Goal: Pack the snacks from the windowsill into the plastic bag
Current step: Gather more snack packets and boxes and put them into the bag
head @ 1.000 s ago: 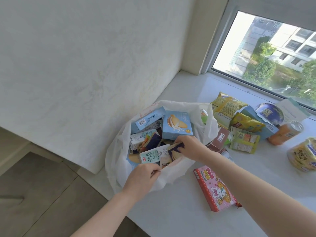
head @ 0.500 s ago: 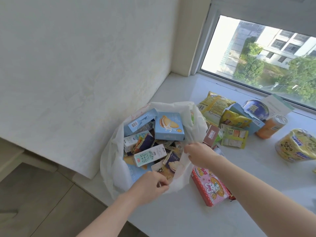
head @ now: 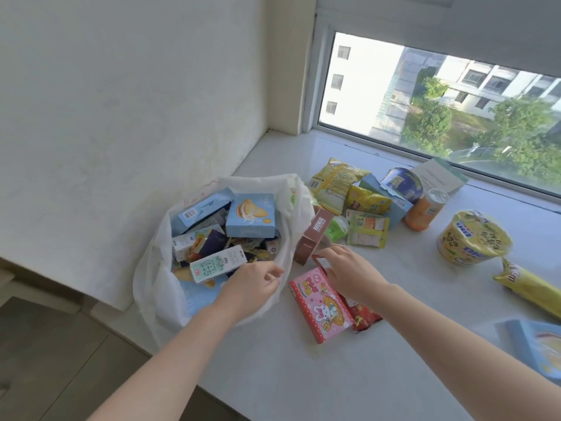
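I see bare windowsill (head: 303, 378) open along the near edge; the plastic bag (head: 151, 284) is packed to its mouth, a brown box (head: 314, 238) just beside it, snack packets (head: 334, 177) crowding beyond

White textured wall (head: 121, 101), daylit window (head: 440, 101), grey tiled floor (head: 45, 360) below

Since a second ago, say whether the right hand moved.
Yes: the right hand left the plastic bag, going right to the pink rabbit box.

We seem to be in an upper-floor home: a wide white windowsill (head: 349, 375) beneath a window (head: 440, 101) facing apartment blocks (head: 473, 83) and trees (head: 516, 126), plain plastered wall (head: 121, 101) alongside.
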